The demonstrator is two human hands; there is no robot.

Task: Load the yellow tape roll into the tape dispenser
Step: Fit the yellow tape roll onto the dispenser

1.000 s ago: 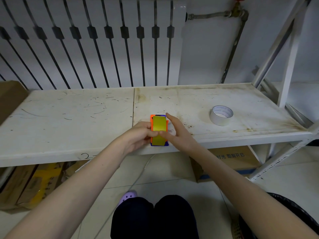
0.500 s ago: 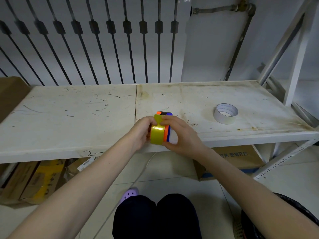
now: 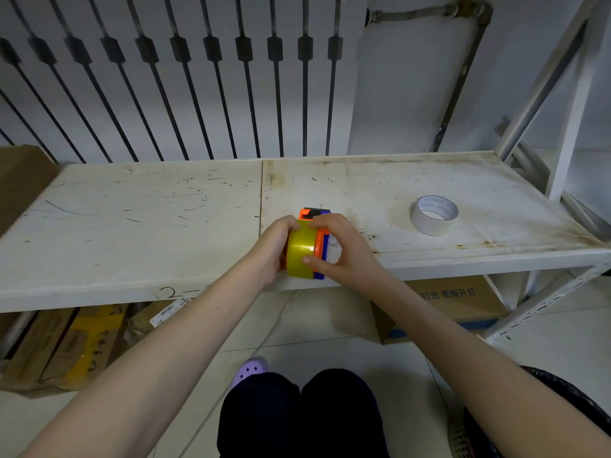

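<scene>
The yellow tape roll (image 3: 299, 251) sits against the orange and blue tape dispenser (image 3: 320, 241), both held just above the front edge of the white shelf (image 3: 132, 233). My left hand (image 3: 272, 247) grips the roll's left side. From the right, my right hand (image 3: 344, 249) wraps the dispenser, its thumb pressing on the roll's yellow face and its fingers curled over the top. The dispenser's black and orange end (image 3: 312, 213) pokes out above my fingers. How far the roll sits inside the dispenser is hidden by my hands.
A white tape roll (image 3: 433, 214) lies on the shelf to the right. A shelf upright (image 3: 568, 120) rises at the far right. Cardboard boxes (image 3: 463, 299) sit under the shelf, and another box (image 3: 20, 180) rests at its left end. My knees (image 3: 297, 414) are below.
The roll and dispenser have turned from flat and face-up to on edge. My right hand has closed from a light fingertip touch to a full grip over the top.
</scene>
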